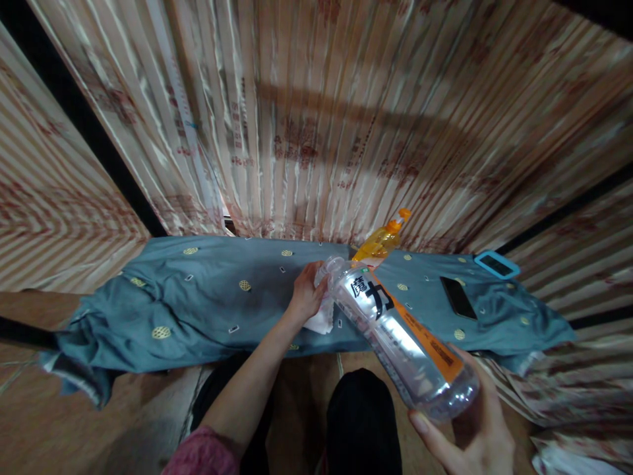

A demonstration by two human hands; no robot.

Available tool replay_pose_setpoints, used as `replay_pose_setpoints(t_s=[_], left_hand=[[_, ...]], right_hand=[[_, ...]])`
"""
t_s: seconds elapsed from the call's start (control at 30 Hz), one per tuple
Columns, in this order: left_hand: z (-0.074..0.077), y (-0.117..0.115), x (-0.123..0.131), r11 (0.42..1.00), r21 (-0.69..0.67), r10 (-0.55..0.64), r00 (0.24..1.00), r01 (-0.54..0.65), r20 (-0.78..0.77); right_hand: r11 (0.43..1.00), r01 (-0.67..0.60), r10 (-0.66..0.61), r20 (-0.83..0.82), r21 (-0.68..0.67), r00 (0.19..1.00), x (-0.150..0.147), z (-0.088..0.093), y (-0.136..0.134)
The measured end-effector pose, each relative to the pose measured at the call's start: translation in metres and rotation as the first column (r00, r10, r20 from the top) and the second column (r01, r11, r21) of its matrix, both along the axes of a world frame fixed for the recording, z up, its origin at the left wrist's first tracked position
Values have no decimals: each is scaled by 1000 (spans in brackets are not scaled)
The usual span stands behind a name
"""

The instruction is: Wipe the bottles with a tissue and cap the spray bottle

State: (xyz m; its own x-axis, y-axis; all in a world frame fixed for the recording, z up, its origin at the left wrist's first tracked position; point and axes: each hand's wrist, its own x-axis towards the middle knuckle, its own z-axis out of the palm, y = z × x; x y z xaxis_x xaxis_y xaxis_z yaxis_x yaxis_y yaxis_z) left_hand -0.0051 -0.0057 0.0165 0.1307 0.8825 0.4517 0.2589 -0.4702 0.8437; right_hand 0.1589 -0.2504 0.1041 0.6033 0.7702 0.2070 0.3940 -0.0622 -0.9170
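Note:
A large clear plastic bottle (395,336) with an orange and silver label slants across the view, its neck up and to the left. My right hand (475,422) is closed around its base. At the bottle's mouth, my left hand (306,293) curls its fingers around a small clear plastic container, mostly hidden by the hand and the bottle neck. Whether the two rims touch, I cannot tell. Something white (321,318), perhaps a label or tissue, shows below my left fingers. Just behind the bottle neck stands a yellow pump bottle (378,245) with an orange pump head.
A narrow table bears a blue-grey cloth (198,310) with a pineapple print. On its right lie a dark phone (458,298) and a blue-framed device (497,264). Patterned curtains (306,145) hang behind and at both sides, with dark poles (93,132). My knees are below the front edge.

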Motion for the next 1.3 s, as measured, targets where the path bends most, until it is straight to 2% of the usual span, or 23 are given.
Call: replay_pose_setpoints(t_s=[0.6,0.77,1.0,1.17,1.3], left_hand=[[0,0,1,1000,-1,5,1000,-5,10],[0,-1,0,1000,6,11,1000,-11,0],[1,-2,0,1000,6,4,1000,-4,-9],[0,-2,1,1000,6,11,1000,-11,-3],[1,-2,1,1000,-6,12,1000,-12,1]], right_hand=[[999,1,0,-17,44,1000,-1,1,2],[1000,9,-10,31,30,999,1,1,2],[1000,18,-18,16,13,1000,2,1,1],[1000,9,-12,85,30,996,9,-3,0],[1000,-2,0,71,29,997,13,-6,0]])
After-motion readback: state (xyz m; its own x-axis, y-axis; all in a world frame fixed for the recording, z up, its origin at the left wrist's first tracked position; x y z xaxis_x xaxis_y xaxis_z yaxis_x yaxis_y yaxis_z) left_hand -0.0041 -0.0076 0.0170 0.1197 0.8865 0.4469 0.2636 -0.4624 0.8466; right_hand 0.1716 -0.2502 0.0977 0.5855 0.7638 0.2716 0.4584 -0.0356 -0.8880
